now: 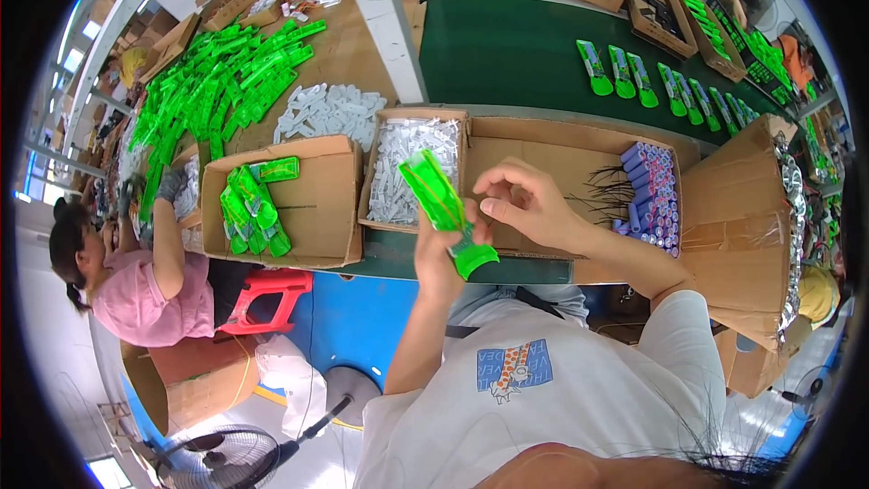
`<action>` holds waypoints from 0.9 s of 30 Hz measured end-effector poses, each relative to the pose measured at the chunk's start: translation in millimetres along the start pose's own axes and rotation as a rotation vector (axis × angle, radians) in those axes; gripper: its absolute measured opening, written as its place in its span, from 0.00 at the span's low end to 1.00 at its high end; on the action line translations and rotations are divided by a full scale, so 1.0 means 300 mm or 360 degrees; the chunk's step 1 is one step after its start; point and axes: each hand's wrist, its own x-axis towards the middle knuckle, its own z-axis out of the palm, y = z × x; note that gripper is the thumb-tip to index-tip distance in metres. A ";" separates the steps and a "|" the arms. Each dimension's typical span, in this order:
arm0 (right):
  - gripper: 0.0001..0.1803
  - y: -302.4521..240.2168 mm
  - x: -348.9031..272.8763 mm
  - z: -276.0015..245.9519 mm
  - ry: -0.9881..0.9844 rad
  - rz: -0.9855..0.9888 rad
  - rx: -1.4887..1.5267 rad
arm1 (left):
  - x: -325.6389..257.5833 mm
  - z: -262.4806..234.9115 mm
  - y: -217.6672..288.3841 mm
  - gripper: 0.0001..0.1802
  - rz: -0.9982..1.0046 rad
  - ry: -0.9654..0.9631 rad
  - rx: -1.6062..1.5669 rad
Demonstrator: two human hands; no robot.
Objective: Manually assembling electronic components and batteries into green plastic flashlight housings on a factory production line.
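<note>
Nearest to me, my left hand point(441, 258) is closed around a green plastic housing point(444, 208), gripping it low down by its wider base. The housing's long axis runs from that base, lower right, up and to the left, so its slim end tilts away from me over the carton edge. My right hand point(520, 204) hovers just to the right of it, fingers curled, thumb and forefinger pinched close together. I cannot tell whether they hold some small part. The right hand is the free one and sits beside the housing's middle, so any reach goes leftward.

Just beyond, I count three open cartons in a row. The left carton point(317, 208) holds a small heap of green housings, roughly six. The middle carton point(453, 118) holds clear plastic pieces, too many to count. The right carton point(561, 145) holds black wires and a stack of blue cylindrical cells point(656, 195), about a dozen showing.

Farther out, a large pile of green housings point(226, 72) covers the bench, and on the dark green belt point(507, 54) I count about nine finished green units point(643, 77) in a line.

To my left, a person in a pink shirt point(149, 294) works at the bench.
</note>
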 end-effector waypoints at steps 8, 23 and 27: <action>0.07 -0.101 -0.038 0.031 0.0087 -0.0364 -0.0825 | -0.018 0.026 -0.083 0.28 0.0099 0.0189 0.0629; 0.14 0.177 -0.325 -0.509 -0.0711 0.0829 -0.2144 | -0.053 0.094 -0.100 0.21 -0.0099 -0.0231 0.0597; 0.19 0.142 -0.300 -0.511 -0.0838 0.0891 -0.2076 | -0.071 0.105 -0.113 0.22 -0.0056 -0.0332 0.0700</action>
